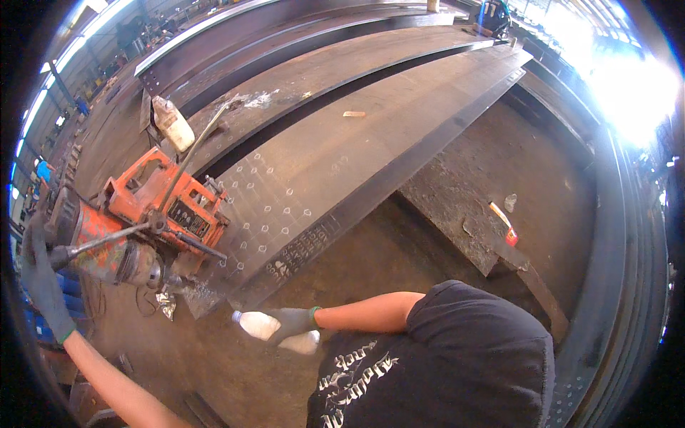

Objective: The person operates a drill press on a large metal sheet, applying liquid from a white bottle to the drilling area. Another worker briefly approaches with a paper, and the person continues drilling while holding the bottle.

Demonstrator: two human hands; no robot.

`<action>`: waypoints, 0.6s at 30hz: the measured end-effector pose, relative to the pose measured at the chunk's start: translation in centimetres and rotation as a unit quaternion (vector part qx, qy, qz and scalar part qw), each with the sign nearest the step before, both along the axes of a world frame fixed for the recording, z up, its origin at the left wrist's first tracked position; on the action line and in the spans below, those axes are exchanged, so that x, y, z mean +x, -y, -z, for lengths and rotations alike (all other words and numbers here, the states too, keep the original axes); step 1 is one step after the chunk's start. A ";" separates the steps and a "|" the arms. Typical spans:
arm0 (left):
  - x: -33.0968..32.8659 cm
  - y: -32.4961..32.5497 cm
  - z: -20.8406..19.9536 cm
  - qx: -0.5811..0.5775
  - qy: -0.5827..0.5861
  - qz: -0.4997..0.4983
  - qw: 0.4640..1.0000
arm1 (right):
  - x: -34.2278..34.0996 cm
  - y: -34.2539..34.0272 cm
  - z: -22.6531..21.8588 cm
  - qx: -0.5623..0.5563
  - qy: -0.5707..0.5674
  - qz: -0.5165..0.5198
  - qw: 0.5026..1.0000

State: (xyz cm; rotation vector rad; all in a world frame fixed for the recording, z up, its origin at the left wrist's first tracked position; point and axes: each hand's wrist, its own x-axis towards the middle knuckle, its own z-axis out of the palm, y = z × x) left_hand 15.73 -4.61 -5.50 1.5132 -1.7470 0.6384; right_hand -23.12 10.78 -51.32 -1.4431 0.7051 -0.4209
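My left hand, in a grey glove, is at the far left against the dark grip of a feed handle. That handle belongs to an orange magnetic drill standing on the near end of a steel beam. My gloved right hand is wrapped round the middle of a clear plastic bottle with whitish contents. The bottle lies nearly level, its capped end toward the drill's chuck. Metal shavings lie around the cutting end. Several round white marks dot the beam's plate.
A larger plastic jug stands behind the drill. More long beams run across the back. To the right, a rough steel plate carries a red-and-white object. A person in blue is far left.
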 end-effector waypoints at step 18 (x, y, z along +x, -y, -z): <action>-8.7 -7.3 -0.1 0.067 -0.267 0.289 0.917 | 5.8 -2.6 -1.2 0.089 -0.136 0.106 0.981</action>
